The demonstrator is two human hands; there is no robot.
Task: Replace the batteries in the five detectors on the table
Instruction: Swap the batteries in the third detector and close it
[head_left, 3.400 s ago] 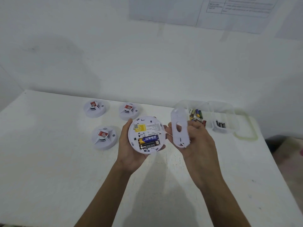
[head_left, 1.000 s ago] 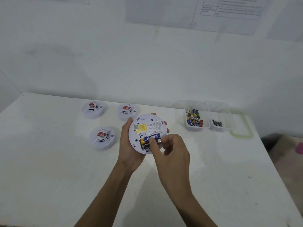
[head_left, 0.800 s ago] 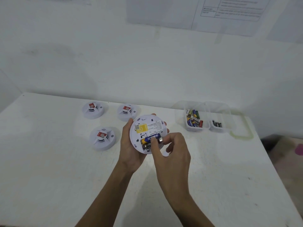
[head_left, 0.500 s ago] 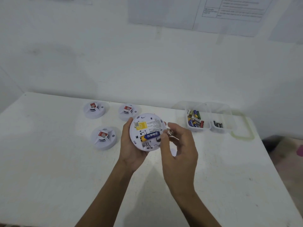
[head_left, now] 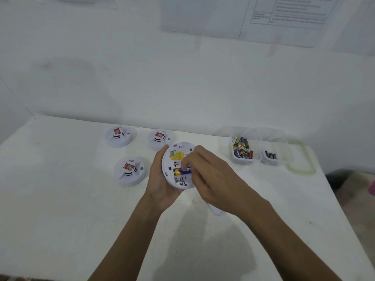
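Looking down through the head camera, I see the open detector (head_left: 176, 157) raised just above the tabletop (head_left: 60, 220), cupped from the left and from beneath in the left hand (head_left: 160, 183), whose fingers wrap its rim. The right hand (head_left: 211, 175) comes in from the right and covers the detector's right half. Its fingers are curled down onto the battery (head_left: 181, 171), with one fingertip on the battery's upper edge; the thumb is hidden. The detector's opened back faces up toward me, yellow label at the top and battery bay below it. The battery lies in the bay with its long axis running left to right across my view, gold end toward the left hand, blue body disappearing under the right fingers. On the tabletop to the left sit three other detectors (head_left: 129, 171), well apart from both hands. To the right stand a clear tub (head_left: 236, 161) holding mixed batteries (head_left: 242, 148) and, just beside it, a second tub (head_left: 271, 164) with dark cells. A white cover plate (head_left: 216, 211) shows under the right wrist. The tabletop is scuffed white, set against a white wall with printed sheets (head_left: 284, 15) taped up.
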